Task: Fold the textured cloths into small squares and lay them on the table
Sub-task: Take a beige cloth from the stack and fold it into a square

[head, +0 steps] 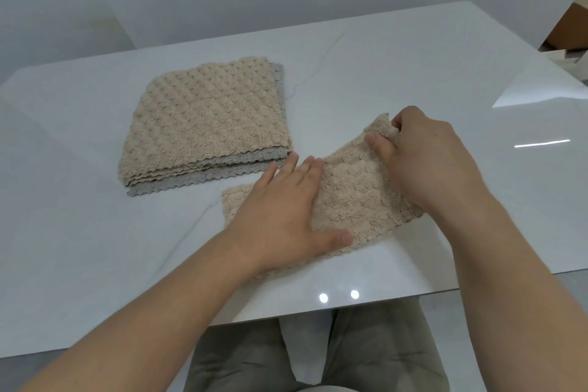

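Note:
A beige textured cloth (350,191) lies folded into a strip near the front edge of the white table (413,67). My left hand (283,213) presses flat on its left half, fingers straight and thumb out. My right hand (423,153) pinches the cloth's far right corner between thumb and fingers and holds that end lifted off the table. To the left, further back, sits a stack of unfolded textured cloths (206,124), beige on top with grey layers showing at its edges.
The table's front edge (318,315) runs just below the cloth, with my lap beneath it. A grey wall stands behind the table. Cardboard and pale boards (572,32) lie past the table's far right corner.

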`<act>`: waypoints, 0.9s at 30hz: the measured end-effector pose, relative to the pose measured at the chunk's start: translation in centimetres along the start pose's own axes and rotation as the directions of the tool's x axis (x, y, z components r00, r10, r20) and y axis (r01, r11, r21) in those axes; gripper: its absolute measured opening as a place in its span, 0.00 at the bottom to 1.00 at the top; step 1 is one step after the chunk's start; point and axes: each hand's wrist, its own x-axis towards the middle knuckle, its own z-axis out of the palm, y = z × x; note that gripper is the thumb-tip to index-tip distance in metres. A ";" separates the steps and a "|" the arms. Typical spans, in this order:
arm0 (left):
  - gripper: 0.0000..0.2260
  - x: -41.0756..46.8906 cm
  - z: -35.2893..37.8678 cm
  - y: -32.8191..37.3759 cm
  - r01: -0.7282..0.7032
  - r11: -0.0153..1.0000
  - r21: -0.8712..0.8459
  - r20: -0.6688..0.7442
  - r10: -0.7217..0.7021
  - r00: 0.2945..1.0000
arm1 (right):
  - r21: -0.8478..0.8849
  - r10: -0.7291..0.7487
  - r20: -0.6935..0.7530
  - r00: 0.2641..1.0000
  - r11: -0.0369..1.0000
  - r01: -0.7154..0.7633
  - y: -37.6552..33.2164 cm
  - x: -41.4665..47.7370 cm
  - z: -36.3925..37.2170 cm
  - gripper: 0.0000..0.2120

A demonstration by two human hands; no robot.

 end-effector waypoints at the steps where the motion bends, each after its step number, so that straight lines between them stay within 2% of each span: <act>1: 0.56 0.1 0.0 -0.1 0.001 1.000 -0.018 0.022 0.000 1.000 | 0.003 -0.002 0.006 1.000 1.000 0.001 0.0 -0.1 0.0 0.21; 8: 0.59 0.2 0.7 0.2 0.013 0.999 -0.051 0.092 -0.008 0.996 | 0.109 -0.055 -0.003 0.998 0.993 0.055 -0.6 -0.4 -0.1 0.17; 16: 0.59 -0.2 1.5 0.0 0.026 0.990 -0.136 0.040 -0.020 0.999 | 0.343 -0.184 -0.019 0.983 0.922 0.179 -3.4 -1.1 0.5 0.14; 23: 0.55 -0.1 2.5 -0.2 0.001 0.981 -0.195 -0.082 -0.018 0.996 | 0.402 -0.261 0.021 0.965 0.886 0.231 -5.1 -2.3 1.2 0.13; 25: 0.54 0.0 2.5 -0.3 0.000 0.977 -0.213 -0.081 -0.018 0.997 | 0.397 -0.259 0.037 0.965 0.890 0.224 -5.2 -2.6 1.0 0.14; 27: 0.54 0.0 1.7 -0.8 0.009 0.939 -0.343 -0.029 -0.021 0.999 | 0.388 -0.248 0.058 0.967 0.898 0.207 -5.0 -2.9 0.5 0.16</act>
